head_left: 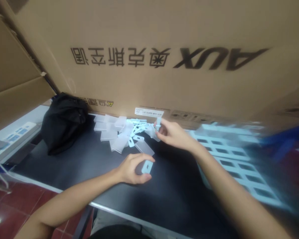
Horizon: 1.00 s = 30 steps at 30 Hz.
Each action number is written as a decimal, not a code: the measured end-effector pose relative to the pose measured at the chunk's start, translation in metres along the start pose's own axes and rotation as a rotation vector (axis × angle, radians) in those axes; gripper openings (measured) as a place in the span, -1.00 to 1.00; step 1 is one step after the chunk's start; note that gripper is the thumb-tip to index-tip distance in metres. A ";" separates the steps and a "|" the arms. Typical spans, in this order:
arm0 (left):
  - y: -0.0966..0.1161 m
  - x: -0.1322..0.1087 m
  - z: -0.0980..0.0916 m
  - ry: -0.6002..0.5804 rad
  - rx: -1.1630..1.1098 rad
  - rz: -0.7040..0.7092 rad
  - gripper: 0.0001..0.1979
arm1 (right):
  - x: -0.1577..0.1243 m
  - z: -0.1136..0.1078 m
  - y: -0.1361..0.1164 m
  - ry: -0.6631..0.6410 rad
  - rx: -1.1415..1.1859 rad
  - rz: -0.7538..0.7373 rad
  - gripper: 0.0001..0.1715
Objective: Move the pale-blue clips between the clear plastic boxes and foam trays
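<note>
Near the front of the dark table, my left hand pinches a small pale-blue plastic piece with a slot in its face, thumb below and fingers above. Farther back and to the right, my right hand grips a slim pale-blue plastic part, held upright between thumb and fingers. It is beside a pile of loose pale-blue plastic parts. Translucent rectangular plastic covers lie around the left of that pile, and one cover lies just beyond my left hand.
A large cardboard wall with printed lettering stands behind the table. A black cloth bag sits at the left, near a white strip-like object. Pale-blue frames with rectangular openings lie at the right, partly behind my right forearm.
</note>
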<state>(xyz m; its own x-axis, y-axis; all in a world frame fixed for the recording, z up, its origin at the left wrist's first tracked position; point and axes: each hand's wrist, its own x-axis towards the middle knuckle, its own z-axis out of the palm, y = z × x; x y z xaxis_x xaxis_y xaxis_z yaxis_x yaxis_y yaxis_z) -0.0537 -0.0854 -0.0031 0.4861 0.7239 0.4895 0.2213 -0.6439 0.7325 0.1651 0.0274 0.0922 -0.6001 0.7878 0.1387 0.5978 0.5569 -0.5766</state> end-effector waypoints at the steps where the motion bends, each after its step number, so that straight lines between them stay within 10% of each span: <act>1: 0.001 0.001 -0.001 -0.006 -0.048 -0.020 -0.51 | -0.013 0.001 -0.002 0.009 0.133 -0.022 -0.86; 13: -0.004 -0.003 0.010 -0.090 -0.756 -0.292 -0.43 | -0.076 0.031 -0.032 0.165 0.546 -0.249 -0.97; 30: -0.003 -0.001 0.010 -0.248 -0.931 -0.337 -0.35 | -0.076 0.042 -0.045 -0.015 0.391 -0.319 -0.88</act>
<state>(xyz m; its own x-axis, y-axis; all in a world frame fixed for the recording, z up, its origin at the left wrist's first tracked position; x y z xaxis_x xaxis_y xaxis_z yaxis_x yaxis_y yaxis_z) -0.0462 -0.0867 -0.0101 0.7052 0.6917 0.1557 -0.3145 0.1084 0.9430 0.1609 -0.0687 0.0738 -0.7298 0.5890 0.3471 0.1413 0.6267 -0.7664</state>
